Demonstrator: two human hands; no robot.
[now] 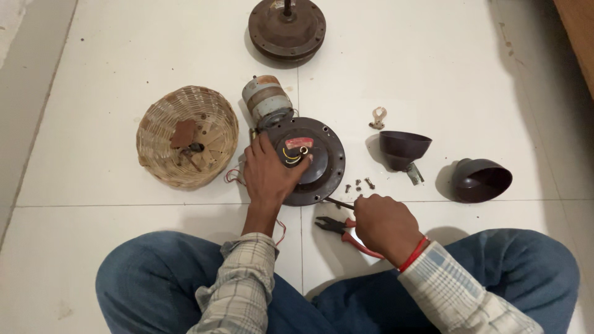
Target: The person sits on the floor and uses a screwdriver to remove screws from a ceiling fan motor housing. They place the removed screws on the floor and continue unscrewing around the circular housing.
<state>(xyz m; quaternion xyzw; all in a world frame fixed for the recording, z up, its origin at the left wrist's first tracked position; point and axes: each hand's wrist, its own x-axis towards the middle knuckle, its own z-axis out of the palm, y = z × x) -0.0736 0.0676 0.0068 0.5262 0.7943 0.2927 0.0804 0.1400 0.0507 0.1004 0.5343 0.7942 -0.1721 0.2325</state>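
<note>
Slippage looks the likeliest trouble: left hand point(269, 176) lies open-fingered on the round motor housing point(309, 162) mid-floor, right hand point(383, 222) has fingers closed round a thin tool point(339, 203) whose tip could skid toward loose screws point(359, 184) at right.

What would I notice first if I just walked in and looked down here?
Probably the round dark motor housing in the middle of the white floor, with the left hand pressed on it. Beside it, the right hand holds a thin tool above red pliers. A woven basket sits to the left.
</note>
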